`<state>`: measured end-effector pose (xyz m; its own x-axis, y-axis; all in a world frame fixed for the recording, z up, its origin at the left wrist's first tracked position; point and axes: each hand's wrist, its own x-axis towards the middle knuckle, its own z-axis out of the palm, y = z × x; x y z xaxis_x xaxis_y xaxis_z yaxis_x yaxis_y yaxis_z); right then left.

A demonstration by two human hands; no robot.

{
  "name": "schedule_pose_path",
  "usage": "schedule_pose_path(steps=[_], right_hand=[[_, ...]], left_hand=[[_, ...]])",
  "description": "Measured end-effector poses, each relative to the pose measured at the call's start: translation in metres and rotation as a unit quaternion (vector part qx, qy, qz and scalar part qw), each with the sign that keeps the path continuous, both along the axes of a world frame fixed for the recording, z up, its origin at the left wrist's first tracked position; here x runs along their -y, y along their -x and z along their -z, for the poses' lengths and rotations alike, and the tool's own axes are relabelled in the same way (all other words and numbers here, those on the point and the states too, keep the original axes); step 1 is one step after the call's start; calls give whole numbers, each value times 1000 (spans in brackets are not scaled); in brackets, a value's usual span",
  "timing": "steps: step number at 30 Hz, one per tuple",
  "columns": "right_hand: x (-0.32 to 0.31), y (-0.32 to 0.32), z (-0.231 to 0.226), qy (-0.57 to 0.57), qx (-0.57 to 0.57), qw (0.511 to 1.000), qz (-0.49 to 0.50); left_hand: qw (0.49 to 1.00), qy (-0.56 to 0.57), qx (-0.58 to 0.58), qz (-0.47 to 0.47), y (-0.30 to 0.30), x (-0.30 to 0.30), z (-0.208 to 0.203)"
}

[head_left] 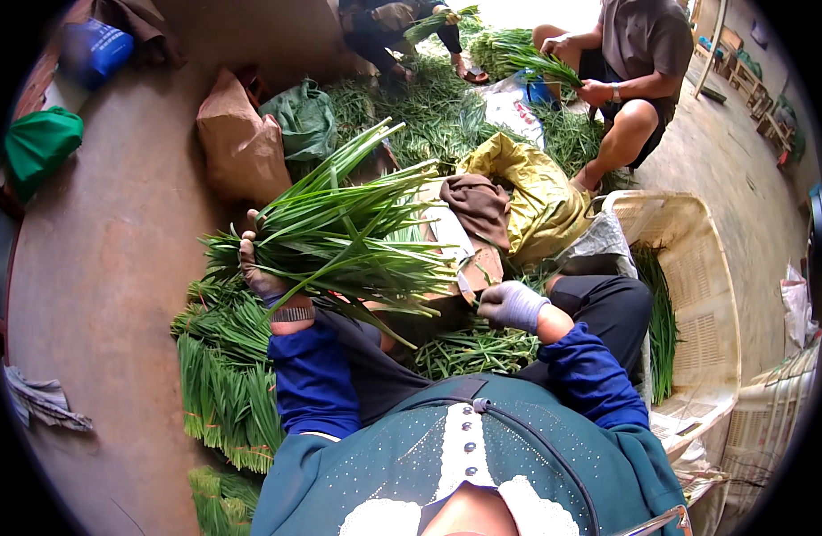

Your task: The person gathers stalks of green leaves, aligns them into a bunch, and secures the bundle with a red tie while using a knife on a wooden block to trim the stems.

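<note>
A big bunch of garlic chives (357,228), long flat green leaves, is gripped in my left hand (261,268), its fingers wrapped round the left end. The leaves fan out to the right above my lap. My right hand (511,305), in a pale purple glove, is closed near the leaf tips on the right; whatever it pinches is too small to make out. Short loose leaves (478,350) lie between my legs. Beside my left forearm are stacked chive bundles (228,393) with even ends.
A pale plastic crate (710,357) with chives inside stands at my right. Ahead are a yellow sack (540,192), a brown cloth (476,207), a tan bag (241,138) and a green bag (304,121). Two people sit beyond, handling leaves, amid spread-out chives (429,112).
</note>
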<state>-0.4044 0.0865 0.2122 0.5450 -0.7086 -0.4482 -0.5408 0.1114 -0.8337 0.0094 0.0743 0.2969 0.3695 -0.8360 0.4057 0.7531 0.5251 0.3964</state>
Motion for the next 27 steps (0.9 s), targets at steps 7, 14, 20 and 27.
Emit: schedule_pose_path(steps=[7,14,20,27], right_hand=[[15,14,-43,-21,250,967,51],[14,26,-35,402,80,883,229],[-31,-13,-133,606,60,777,162],[-42,5,-135,602,147,755,215]], left_hand=[[1000,-2,-10,9,6,-2,-5],[998,-44,-6,-41,24,1,-11],[991,-74,96,-56,114,2,-42],[990,-42,128,-33,155,4,-49]])
